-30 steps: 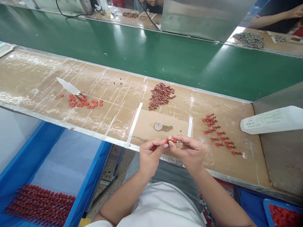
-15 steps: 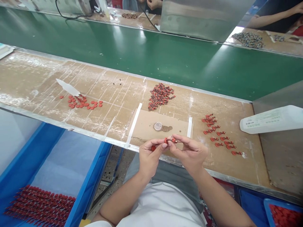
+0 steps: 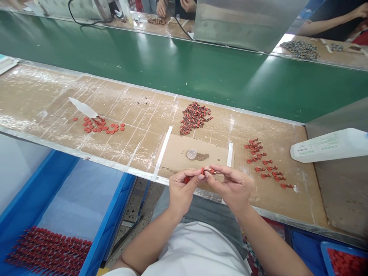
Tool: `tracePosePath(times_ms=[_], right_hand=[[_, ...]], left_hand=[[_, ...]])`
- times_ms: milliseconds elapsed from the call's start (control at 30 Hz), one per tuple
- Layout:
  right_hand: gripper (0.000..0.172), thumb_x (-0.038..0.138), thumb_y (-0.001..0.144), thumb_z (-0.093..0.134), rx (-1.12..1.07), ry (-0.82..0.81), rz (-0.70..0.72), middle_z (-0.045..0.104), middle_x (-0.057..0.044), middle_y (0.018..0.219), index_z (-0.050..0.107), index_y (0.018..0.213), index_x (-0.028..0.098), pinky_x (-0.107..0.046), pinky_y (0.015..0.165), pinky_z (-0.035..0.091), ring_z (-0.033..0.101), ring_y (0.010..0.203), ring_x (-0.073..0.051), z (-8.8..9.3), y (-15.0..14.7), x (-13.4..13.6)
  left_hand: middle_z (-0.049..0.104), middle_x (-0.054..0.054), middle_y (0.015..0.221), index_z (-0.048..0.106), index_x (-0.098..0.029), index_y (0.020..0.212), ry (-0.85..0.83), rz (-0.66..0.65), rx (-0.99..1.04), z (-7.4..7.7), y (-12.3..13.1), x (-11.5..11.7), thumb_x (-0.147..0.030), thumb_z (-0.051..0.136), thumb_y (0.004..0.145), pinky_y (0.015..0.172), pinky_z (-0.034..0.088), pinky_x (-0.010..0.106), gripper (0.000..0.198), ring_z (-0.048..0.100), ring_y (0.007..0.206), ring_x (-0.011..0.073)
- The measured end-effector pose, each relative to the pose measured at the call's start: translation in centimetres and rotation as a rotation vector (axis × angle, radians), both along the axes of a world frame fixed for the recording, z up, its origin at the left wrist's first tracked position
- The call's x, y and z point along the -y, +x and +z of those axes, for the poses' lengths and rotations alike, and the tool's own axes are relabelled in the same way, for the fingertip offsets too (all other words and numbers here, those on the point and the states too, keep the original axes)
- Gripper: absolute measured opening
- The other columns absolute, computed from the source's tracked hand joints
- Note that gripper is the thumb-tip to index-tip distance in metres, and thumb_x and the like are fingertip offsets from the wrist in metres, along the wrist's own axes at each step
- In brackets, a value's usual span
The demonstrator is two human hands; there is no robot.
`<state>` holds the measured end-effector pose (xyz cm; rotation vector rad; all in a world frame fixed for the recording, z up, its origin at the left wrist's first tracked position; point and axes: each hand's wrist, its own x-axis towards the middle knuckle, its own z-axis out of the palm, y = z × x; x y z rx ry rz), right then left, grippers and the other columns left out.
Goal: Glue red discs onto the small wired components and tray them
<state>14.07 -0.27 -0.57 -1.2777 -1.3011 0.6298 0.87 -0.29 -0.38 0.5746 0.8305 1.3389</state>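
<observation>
Above the table's front edge, my left hand (image 3: 185, 188) and my right hand (image 3: 231, 186) meet over a small red-and-dark figurine (image 3: 208, 171). My left fingers pinch its round red base, and a second red disc (image 3: 187, 179) shows inside that hand. The fingers of my right hand close on the figurine's other end. Just beyond them a small round clear cup (image 3: 191, 153) sits on a cardboard sheet (image 3: 175, 153) beside a dark wet stain. Farther back is a heap of red-and-dark figurines (image 3: 195, 118).
Loose red discs (image 3: 112, 128) and a white strip (image 3: 82, 107) lie left. Figurines on red bases (image 3: 266, 162) stand right, near a white bottle (image 3: 327, 145). A blue bin (image 3: 115, 207) holds rows of figurines (image 3: 48, 249). Co-workers' hands (image 3: 188, 5) appear across the green belt (image 3: 161, 57).
Both hands keep their hold on the figurine with barely any shift. Across the belt, a co-worker's hand has come down to the small pile there.
</observation>
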Motion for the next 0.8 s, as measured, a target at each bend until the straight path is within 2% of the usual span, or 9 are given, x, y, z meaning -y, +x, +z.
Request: tracePosePath(times_ms=[300,533,667,800], right_hand=[[0.017,0.02,0.076,0.075,-0.052,0.046,0.045,0.076,-0.003,0.088,0.074,0.093,0.026,-0.035,0.077,0.062,0.073,0.078,-0.019,0.6,-0.52,-0.15],[0.017,0.018,0.072,0.078,-0.057,0.081,0.031,0.075,-0.003,0.083,0.074,0.087,0.024,-0.034,0.073,0.062,0.072,0.076,-0.019,0.2,-0.71,-0.47],[0.019,0.015,0.073,0.076,-0.092,0.085,0.062,0.075,-0.003,0.084,0.073,0.089,0.024,-0.034,0.072,0.061,0.072,0.076,-0.019,0.31,-0.75,-0.49],[0.013,0.017,0.074,0.075,-0.106,0.088,0.089,0.074,-0.003,0.081,0.072,0.085,0.024,-0.035,0.074,0.06,0.071,0.077,-0.019,0.67,-0.78,-0.56]], left_hand=[[0.078,0.004,0.089,0.078,-0.022,0.088,-0.025,0.038,-0.058,-0.1,0.29,0.33,-0.022,0.08,0.072,0.082,0.06,0.03,0.016,0.073,0.084,0.0175],[0.077,0.003,0.09,0.079,-0.024,0.086,0.082,0.081,-0.192,-0.22,0.13,0.28,-0.021,0.079,0.073,0.079,0.059,0.028,0.013,0.071,0.084,0.0169],[0.076,0.003,0.09,0.079,-0.025,0.087,0.08,0.047,-0.146,-0.27,0.06,0.25,-0.02,0.079,0.073,0.08,0.058,0.028,0.015,0.071,0.085,0.0168],[0.076,0.004,0.089,0.079,-0.024,0.086,0.061,0.05,-0.138,-0.37,0.16,0.32,-0.022,0.079,0.072,0.079,0.059,0.029,0.014,0.07,0.083,0.017]])
